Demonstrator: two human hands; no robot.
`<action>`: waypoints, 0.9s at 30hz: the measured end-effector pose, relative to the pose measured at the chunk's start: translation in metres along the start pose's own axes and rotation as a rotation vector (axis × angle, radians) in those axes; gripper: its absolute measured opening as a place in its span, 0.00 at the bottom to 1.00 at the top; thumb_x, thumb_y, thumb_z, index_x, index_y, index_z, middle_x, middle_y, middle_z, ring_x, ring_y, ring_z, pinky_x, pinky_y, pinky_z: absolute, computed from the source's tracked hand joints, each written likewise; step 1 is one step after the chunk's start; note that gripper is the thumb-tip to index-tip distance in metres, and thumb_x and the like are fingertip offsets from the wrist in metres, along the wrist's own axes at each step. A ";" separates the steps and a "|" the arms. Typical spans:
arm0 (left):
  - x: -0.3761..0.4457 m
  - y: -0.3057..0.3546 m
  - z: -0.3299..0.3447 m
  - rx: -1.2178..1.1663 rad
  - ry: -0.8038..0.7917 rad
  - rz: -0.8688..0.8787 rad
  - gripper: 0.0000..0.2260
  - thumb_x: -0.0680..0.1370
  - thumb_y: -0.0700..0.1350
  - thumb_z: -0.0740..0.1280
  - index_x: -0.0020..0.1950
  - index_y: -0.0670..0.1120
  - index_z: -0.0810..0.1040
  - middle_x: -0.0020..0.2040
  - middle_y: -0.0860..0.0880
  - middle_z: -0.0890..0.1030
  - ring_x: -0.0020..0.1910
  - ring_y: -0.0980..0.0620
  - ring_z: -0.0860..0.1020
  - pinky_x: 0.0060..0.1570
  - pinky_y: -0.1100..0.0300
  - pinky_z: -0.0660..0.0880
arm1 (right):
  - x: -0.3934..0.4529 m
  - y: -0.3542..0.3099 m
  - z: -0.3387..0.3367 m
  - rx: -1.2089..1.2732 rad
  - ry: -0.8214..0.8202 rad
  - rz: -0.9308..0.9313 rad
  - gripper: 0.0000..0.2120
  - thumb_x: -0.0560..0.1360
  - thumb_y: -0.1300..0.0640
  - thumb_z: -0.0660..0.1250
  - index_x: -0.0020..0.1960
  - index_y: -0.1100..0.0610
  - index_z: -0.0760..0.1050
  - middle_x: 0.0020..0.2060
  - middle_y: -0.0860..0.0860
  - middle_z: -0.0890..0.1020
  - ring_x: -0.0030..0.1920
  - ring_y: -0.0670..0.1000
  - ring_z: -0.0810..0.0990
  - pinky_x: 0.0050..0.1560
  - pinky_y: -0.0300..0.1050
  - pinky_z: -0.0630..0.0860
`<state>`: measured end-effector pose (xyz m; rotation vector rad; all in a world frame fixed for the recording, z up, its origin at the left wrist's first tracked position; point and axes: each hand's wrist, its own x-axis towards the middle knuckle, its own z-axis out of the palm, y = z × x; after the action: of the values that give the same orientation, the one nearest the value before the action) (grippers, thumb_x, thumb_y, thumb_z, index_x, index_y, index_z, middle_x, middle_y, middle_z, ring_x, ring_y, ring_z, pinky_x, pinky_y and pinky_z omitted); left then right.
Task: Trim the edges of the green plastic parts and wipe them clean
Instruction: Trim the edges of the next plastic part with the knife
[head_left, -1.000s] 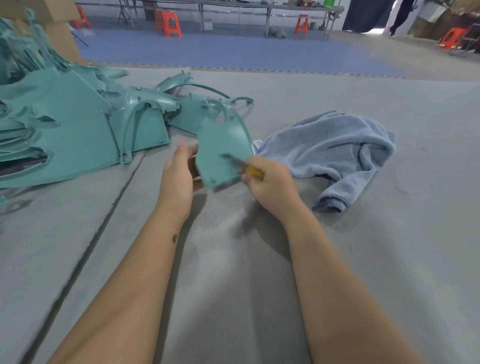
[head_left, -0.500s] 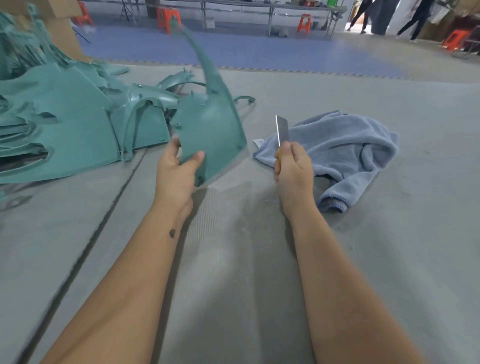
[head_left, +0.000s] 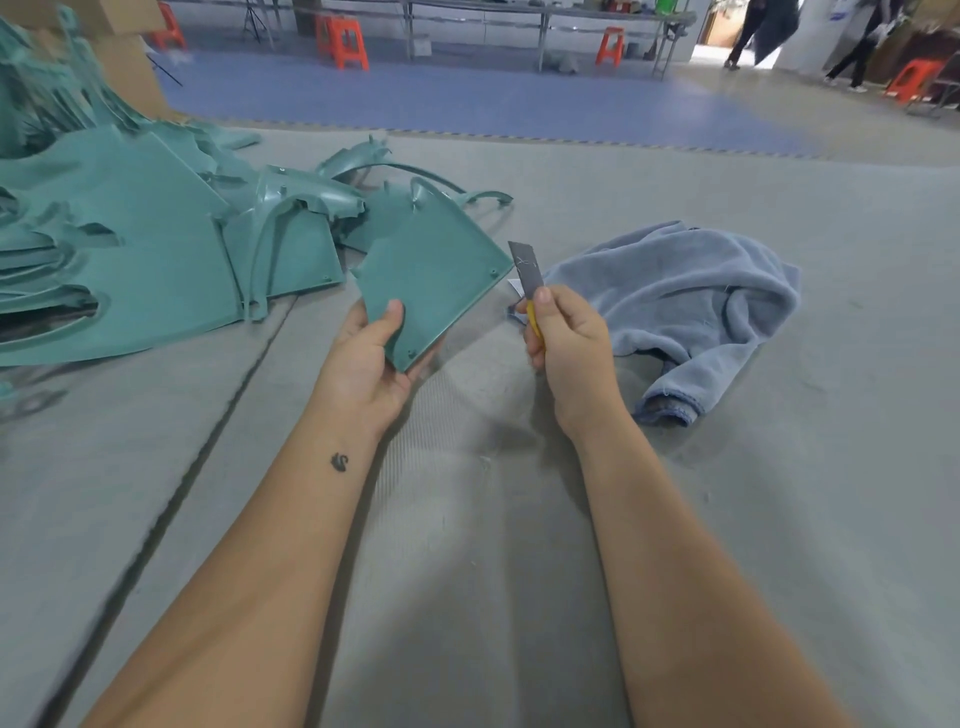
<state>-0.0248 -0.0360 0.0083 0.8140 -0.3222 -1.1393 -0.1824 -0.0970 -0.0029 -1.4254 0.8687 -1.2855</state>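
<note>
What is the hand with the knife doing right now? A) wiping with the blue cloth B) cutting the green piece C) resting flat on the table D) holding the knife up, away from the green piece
D: the right hand grips the knife blade-up, with a gap between it and the green piece that the left hand holds.

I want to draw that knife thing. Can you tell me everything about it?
The small trimming knife has a flat, dull grey metal blade with a slanted tip and a yellow handle, mostly hidden. Pale shavings cling to the blade. It points up, tilted slightly left, above the grey mat. The right hand pinches it, thumb at the blade's base. It sits just right of the green plastic part, not touching it.
</note>
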 end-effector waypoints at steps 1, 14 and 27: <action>0.000 0.000 0.000 0.011 0.000 -0.001 0.10 0.82 0.38 0.59 0.54 0.51 0.76 0.43 0.51 0.86 0.39 0.52 0.84 0.32 0.59 0.80 | 0.000 0.001 0.000 -0.008 0.001 0.007 0.14 0.83 0.56 0.58 0.40 0.53 0.75 0.24 0.42 0.71 0.27 0.42 0.65 0.29 0.33 0.63; 0.000 -0.001 0.000 -0.017 0.002 -0.005 0.10 0.82 0.37 0.59 0.56 0.49 0.76 0.45 0.49 0.85 0.40 0.52 0.84 0.32 0.59 0.80 | 0.000 0.004 0.000 -0.035 0.028 0.009 0.14 0.83 0.57 0.57 0.44 0.63 0.74 0.29 0.53 0.65 0.29 0.46 0.61 0.29 0.38 0.59; -0.001 -0.001 0.000 -0.016 0.009 -0.007 0.10 0.82 0.37 0.59 0.56 0.49 0.76 0.51 0.46 0.83 0.46 0.49 0.82 0.42 0.56 0.81 | -0.004 -0.002 0.000 0.002 0.020 -0.017 0.13 0.83 0.58 0.57 0.41 0.58 0.72 0.28 0.51 0.63 0.29 0.46 0.59 0.30 0.41 0.57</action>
<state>-0.0266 -0.0355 0.0077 0.8065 -0.3018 -1.1434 -0.1830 -0.0932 -0.0021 -1.4229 0.8698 -1.3150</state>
